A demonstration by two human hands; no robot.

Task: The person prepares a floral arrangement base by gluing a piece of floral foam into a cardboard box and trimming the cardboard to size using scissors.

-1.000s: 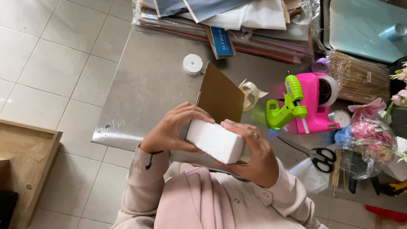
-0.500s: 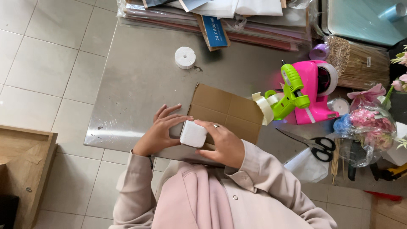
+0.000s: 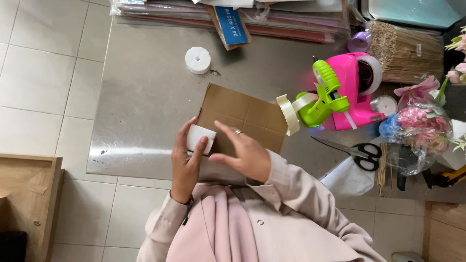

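Two white foam pieces [image 3: 200, 138] [image 3: 198, 60] (one held), one cardboard sheet [image 3: 245, 116], one scissors [image 3: 357, 151], one glue gun [image 3: 324, 92].

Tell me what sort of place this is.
Likely a florist's or craft work area: a green glue gun, a pink tape dispenser, wrapped flowers and scissors surround the metal sheet.

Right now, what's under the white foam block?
The left hand holds the white foam block over the cardboard sheet, which lies on the metal plate. The block's underside is hidden.

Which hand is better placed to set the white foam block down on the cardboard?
Probably the left hand: it alone grips the white foam block, right at the cardboard edge. The right hand is open beside it, holding nothing.
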